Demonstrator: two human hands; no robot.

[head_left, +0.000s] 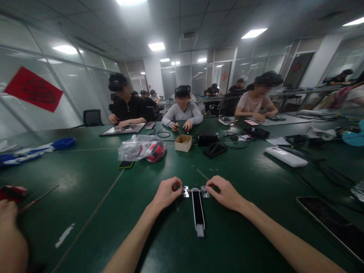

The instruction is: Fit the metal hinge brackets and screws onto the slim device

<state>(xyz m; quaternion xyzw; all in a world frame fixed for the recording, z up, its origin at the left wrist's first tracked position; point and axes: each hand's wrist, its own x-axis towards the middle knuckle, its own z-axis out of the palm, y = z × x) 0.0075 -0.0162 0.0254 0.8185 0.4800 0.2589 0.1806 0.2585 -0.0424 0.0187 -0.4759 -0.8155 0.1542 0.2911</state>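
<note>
On the green table in front of me lies a long narrow device (198,208) with a black face, a pale rim and a grey end toward me. At its far end, a shiny metal plate with holes (185,192) sticks out on the left and a similar metal plate (205,192) on the right. My left hand (167,192) pinches the outer edge of the left plate between thumb and fingers. The right plate's outer edge is pinched by my right hand (224,191). Whether the plates are joined to the device is too small to tell.
Beyond my hands are a clear bag with red and black items (142,148), a small open box (183,143) and a black box (207,138). A white device (286,156), cables and a dark tablet (332,223) lie rightward. Another person's hand (8,216) is at left, near a screwdriver (40,199).
</note>
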